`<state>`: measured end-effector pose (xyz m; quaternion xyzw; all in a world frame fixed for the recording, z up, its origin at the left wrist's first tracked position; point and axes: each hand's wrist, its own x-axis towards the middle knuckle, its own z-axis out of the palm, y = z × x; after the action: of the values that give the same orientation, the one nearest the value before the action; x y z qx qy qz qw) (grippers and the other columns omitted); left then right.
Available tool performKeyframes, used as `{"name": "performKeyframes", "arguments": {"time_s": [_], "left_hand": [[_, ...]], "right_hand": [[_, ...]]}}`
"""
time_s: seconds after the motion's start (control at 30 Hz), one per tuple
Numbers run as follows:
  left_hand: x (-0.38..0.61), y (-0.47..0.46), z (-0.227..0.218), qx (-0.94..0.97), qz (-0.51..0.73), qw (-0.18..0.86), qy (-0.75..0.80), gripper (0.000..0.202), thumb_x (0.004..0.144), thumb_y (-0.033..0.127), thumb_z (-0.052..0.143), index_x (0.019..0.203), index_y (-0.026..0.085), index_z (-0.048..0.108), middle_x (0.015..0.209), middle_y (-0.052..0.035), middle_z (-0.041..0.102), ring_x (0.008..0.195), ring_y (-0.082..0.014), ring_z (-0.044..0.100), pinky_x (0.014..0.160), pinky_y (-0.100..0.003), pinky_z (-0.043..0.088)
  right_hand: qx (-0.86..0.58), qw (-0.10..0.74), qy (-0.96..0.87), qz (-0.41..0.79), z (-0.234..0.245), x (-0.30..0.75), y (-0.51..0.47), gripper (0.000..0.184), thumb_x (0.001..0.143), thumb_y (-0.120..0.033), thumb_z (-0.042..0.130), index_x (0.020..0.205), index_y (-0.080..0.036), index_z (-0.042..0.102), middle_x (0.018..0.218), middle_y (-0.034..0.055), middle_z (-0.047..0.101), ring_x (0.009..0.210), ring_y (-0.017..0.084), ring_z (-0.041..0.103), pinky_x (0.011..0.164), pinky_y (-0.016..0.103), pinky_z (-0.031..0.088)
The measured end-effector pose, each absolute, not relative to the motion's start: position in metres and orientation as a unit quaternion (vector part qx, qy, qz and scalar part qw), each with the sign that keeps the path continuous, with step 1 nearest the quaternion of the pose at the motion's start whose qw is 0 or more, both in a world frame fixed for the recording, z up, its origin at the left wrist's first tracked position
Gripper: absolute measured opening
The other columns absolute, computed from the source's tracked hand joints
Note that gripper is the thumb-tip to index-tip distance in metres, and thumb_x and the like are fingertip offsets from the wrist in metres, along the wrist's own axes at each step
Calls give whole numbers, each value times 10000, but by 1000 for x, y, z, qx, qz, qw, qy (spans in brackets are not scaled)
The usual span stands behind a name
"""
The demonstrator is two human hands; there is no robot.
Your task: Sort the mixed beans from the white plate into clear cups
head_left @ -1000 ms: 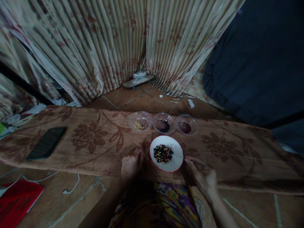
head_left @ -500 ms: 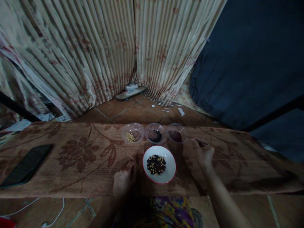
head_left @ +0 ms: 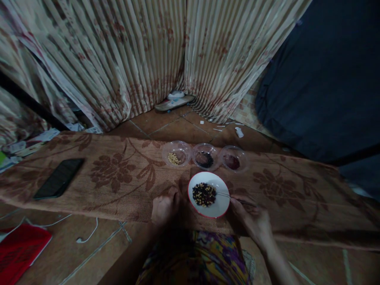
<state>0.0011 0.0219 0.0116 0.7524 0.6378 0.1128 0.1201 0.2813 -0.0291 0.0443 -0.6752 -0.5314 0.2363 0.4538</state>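
Beyond the far edge of the bench [head_left: 124, 200], a tall cream curtain with vertical stripes and rust-red blotches [head_left: 148, 47] is hanging in folds. A coarse brown woven cloth with darker flowers [head_left: 287, 215] is covering the long bench; a forearm dragging the fabric could be shifting everything on it.

Near the middle of the front edge, a round, glossy white bowl with a red rim [head_left: 220, 208] is holding a mound of mixed beans [head_left: 204, 194]. Neither hand is steadying it, so a hard push against its sloping wall could be sliding it. Toward the left end, a flat black phone [head_left: 59, 178] is lying askew. Just left of the bowl, the left hand [head_left: 164, 206] is resting with fingers curled together, holding nothing visible. On the other side, the right hand [head_left: 253, 219] is clamping its fingers on slim metal tweezers [head_left: 223, 194], whose tips are reaching inside the bowl; whether they are pinching a bean, I cannot tell.

Along the far edge, three round, clear plastic cups [head_left: 182, 152] are standing in a row, holding pale yellow beans [head_left: 173, 158], black beans [head_left: 208, 160] and dark red beans [head_left: 233, 162]. A knuckle catching a rim could be tipping one; smooth beans could be slipping from an uneven squeeze.
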Motion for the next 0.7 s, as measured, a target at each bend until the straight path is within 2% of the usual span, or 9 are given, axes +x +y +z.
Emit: {"name": "performKeyframes", "arguments": {"time_s": [0.27, 0.7], "left_hand": [[0, 21, 10, 755, 115, 117, 635, 208, 933, 297, 428, 945, 219, 620, 776, -31, 709, 713, -160, 654, 584, -245, 349], [1, 22, 12, 753, 104, 122, 638, 210, 936, 305, 421, 941, 223, 614, 796, -31, 714, 717, -157, 662, 587, -241, 360]], "right_hand": [[-702, 394, -529, 267, 54, 277, -34, 346, 820, -524, 622, 870, -202, 739, 974, 89, 737, 901, 248, 683, 788, 356, 533], [-695, 413, -537, 242, 53, 276, -35, 334, 819, -519, 612, 856, -212, 738, 948, 89, 736, 885, 246, 686, 766, 349, 550]]}}
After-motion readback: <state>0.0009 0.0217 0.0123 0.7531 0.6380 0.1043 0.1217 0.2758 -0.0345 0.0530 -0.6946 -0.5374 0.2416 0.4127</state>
